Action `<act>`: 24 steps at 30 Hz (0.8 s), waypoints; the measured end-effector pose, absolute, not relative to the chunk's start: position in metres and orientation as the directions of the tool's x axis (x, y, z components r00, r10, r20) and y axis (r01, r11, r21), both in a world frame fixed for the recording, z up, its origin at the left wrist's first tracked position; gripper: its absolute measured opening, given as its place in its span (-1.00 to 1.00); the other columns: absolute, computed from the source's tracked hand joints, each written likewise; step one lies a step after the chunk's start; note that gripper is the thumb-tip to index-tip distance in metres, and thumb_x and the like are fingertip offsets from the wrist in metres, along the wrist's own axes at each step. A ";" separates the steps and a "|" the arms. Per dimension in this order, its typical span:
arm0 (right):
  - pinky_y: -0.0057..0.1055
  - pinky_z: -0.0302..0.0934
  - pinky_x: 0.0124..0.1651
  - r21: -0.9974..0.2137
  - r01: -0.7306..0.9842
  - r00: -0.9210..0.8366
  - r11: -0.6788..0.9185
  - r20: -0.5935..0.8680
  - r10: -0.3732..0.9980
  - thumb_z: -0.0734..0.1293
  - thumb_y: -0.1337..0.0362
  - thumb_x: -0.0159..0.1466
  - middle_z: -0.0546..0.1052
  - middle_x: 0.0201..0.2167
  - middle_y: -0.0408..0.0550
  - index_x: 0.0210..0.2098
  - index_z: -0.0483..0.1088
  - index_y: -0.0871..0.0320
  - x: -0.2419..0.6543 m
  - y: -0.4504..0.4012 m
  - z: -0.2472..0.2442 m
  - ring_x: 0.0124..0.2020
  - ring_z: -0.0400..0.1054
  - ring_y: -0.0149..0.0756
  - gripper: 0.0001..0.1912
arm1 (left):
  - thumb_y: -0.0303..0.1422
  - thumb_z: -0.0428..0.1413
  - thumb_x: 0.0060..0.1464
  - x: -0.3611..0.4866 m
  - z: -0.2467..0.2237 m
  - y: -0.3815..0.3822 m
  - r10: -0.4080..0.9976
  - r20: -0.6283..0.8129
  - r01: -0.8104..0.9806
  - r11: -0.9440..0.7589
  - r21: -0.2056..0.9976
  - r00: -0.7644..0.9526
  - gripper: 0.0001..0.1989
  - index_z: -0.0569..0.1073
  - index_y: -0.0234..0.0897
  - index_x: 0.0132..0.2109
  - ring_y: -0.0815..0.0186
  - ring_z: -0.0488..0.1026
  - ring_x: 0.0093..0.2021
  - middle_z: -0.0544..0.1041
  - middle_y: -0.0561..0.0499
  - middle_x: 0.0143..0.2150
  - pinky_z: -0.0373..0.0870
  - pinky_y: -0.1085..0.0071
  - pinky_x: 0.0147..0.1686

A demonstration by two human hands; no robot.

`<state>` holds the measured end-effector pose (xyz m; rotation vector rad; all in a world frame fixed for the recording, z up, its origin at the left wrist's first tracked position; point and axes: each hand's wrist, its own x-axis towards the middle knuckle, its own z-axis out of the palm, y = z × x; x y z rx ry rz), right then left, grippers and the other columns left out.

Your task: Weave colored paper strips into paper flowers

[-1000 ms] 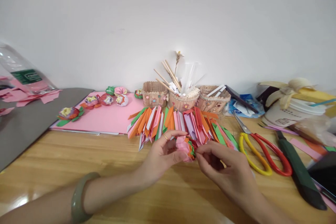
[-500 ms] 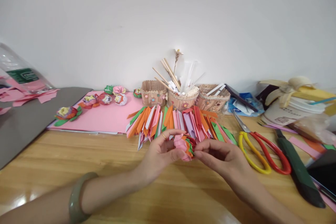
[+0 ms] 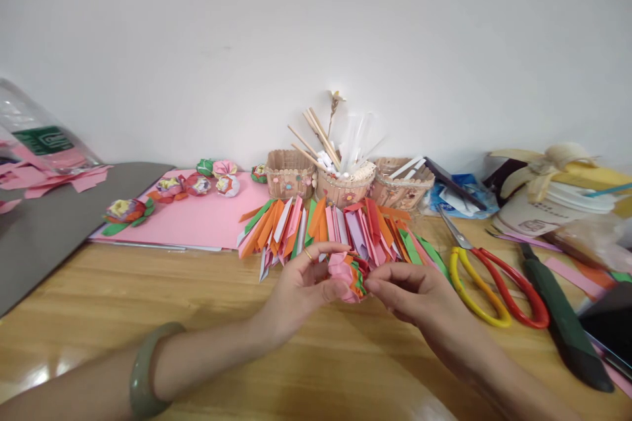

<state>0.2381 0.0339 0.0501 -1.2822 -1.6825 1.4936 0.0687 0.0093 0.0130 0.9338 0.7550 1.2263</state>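
Between my two hands, above the front of the table, is a folded paper flower (image 3: 345,276) with pink, orange, green and red layers. My left hand (image 3: 309,283) grips its pink side between thumb and fingers. On the other side, my right hand (image 3: 412,289) pinches the flower's green and red edge with thumb and forefinger; the fingertips partly hide what they hold. Just behind lies a row of folded paper strips (image 3: 286,227) in orange, pink, white, green, lilac and red. Several finished-looking paper flowers (image 3: 197,185) rest on pink paper sheets (image 3: 197,227) at the left.
Three small wooden baskets (image 3: 290,174) stand by the wall, one holding sticks. To the right lie scissors (image 3: 494,283), a green-handled cutter (image 3: 565,322), a phone (image 3: 609,322) and a lidded cup (image 3: 548,207) with banana peel. A plastic bottle (image 3: 47,138) lies at left.
Almost nothing differs. My right fingers have shifted very slightly at the flower's edge, and the view has moved a little; both hands stay on the flower.
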 end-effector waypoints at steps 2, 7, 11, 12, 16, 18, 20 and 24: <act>-0.54 -0.22 -0.66 -0.955 0.292 -0.396 -0.061 -0.179 0.901 0.35 0.09 0.03 0.18 -0.73 -0.27 -0.58 0.45 0.17 0.238 0.035 0.049 -0.68 -0.08 -0.54 -0.74 | -0.37 0.24 -0.15 0.069 0.013 0.009 0.981 0.006 -0.428 0.079 0.900 0.193 -0.61 0.39 -0.24 -0.11 0.39 0.41 -0.40 0.46 0.04 -0.36 0.35 0.41 -0.32; -0.53 -0.06 -0.58 -0.955 0.293 -0.378 -0.031 -0.146 0.914 0.34 0.11 0.05 0.30 -0.66 -0.24 -0.55 0.46 0.14 0.236 0.031 0.053 -0.63 0.05 -0.50 -0.78 | -0.38 0.21 -0.10 0.068 0.013 0.009 0.980 0.008 -0.418 0.077 0.905 0.198 -0.64 0.37 -0.24 -0.10 0.38 0.43 -0.41 0.47 0.04 -0.38 0.35 0.39 -0.28; -0.54 0.03 -0.54 -0.931 0.354 -0.391 0.094 -0.056 0.919 0.28 0.13 0.13 0.34 -0.62 -0.22 -0.53 0.42 0.12 0.235 0.026 0.053 -0.59 0.15 -0.46 -0.78 | -0.38 0.20 -0.09 0.069 0.012 0.009 0.980 0.009 -0.436 0.080 0.896 0.197 -0.64 0.35 -0.24 -0.09 0.37 0.45 -0.40 0.48 0.06 -0.40 0.37 0.39 -0.29; -0.54 0.06 -0.52 -0.920 0.367 -0.396 0.134 -0.024 0.918 0.27 0.15 0.15 0.36 -0.61 -0.21 -0.51 0.41 0.12 0.235 0.025 0.052 -0.57 0.18 -0.44 -0.79 | -0.39 0.20 -0.09 0.069 0.012 0.009 0.980 0.010 -0.444 0.080 0.892 0.197 -0.63 0.34 -0.24 -0.09 0.37 0.45 -0.39 0.48 0.06 -0.39 0.37 0.40 -0.29; -0.55 0.13 -0.49 -0.875 0.389 -0.400 0.287 0.120 0.908 0.21 0.23 0.20 0.38 -0.57 -0.19 -0.48 0.34 0.12 0.232 0.021 0.046 -0.52 0.24 -0.41 -0.83 | -0.39 0.19 -0.08 0.069 0.011 0.010 0.979 -0.003 -0.465 0.100 0.879 0.205 -0.65 0.33 -0.25 -0.09 0.37 0.47 -0.38 0.48 0.06 -0.40 0.38 0.38 -0.27; -0.56 0.13 -0.50 -0.839 0.419 -0.383 0.347 0.183 0.905 0.19 0.26 0.21 0.37 -0.58 -0.20 -0.49 0.31 0.12 0.230 0.019 0.045 -0.55 0.24 -0.42 -0.83 | -0.41 0.20 -0.09 0.069 0.011 0.010 0.974 -0.015 -0.477 0.124 0.870 0.225 -0.65 0.34 -0.26 -0.10 0.38 0.47 -0.40 0.48 0.08 -0.41 0.37 0.40 -0.26; -0.56 0.12 -0.53 -0.800 0.457 -0.365 0.389 0.231 0.902 0.19 0.28 0.21 0.35 -0.60 -0.21 -0.51 0.28 0.13 0.229 0.017 0.044 -0.58 0.22 -0.43 -0.82 | -0.42 0.21 -0.10 0.069 0.011 0.010 0.969 -0.019 -0.493 0.142 0.858 0.245 -0.65 0.35 -0.26 -0.12 0.42 0.47 -0.42 0.48 0.09 -0.40 0.37 0.44 -0.28; -0.57 0.16 -0.50 -0.789 0.442 -0.377 0.427 0.269 0.886 0.19 0.28 0.23 0.37 -0.58 -0.20 -0.49 0.29 0.11 0.232 0.017 0.044 -0.56 0.26 -0.43 -0.82 | -0.38 0.18 -0.05 0.070 0.013 0.011 0.963 -0.013 -0.532 0.160 0.831 0.270 -0.70 0.40 -0.26 -0.11 0.48 0.45 -0.40 0.47 0.09 -0.38 0.35 0.50 -0.26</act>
